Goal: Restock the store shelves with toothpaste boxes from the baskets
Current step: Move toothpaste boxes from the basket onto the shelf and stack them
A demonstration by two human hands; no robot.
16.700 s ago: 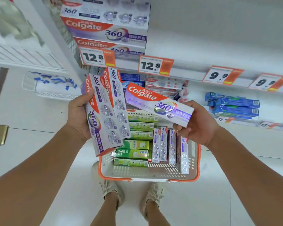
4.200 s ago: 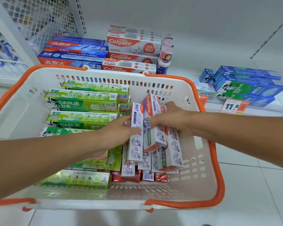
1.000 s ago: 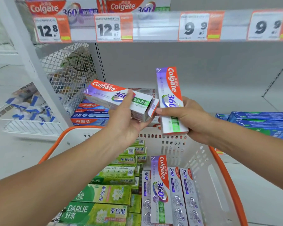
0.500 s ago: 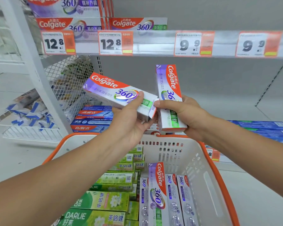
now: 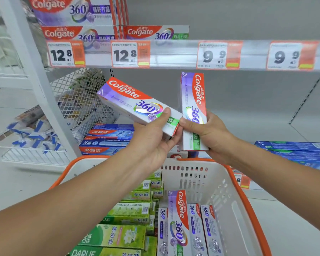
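Head camera: two Colgate 360 toothpaste boxes are held up between basket and shelf, one in each hand. The left hand [image 5: 153,143] grips a slanted box [image 5: 137,108] at its lower end, thumb curled over the printed face and fingers wrapped beneath; the right hand [image 5: 209,135] clasps an upright box [image 5: 193,111] around its lower half, thumb pressed across the front. The two boxes all but touch at the left box's near corner. Below them the orange-rimmed basket [image 5: 248,206] holds more Colgate boxes standing on end beside stacked green Darlie boxes [image 5: 122,235]. Above, the price-tag rail [image 5: 174,54] fronts a shelf on which matching Colgate stock [image 5: 155,33] lies beside bare space. The risks appear modest: a box held only by its end could pivot and drop into the basket, the boxes could knock together on the lift, or a box could land behind the wrong price tag.
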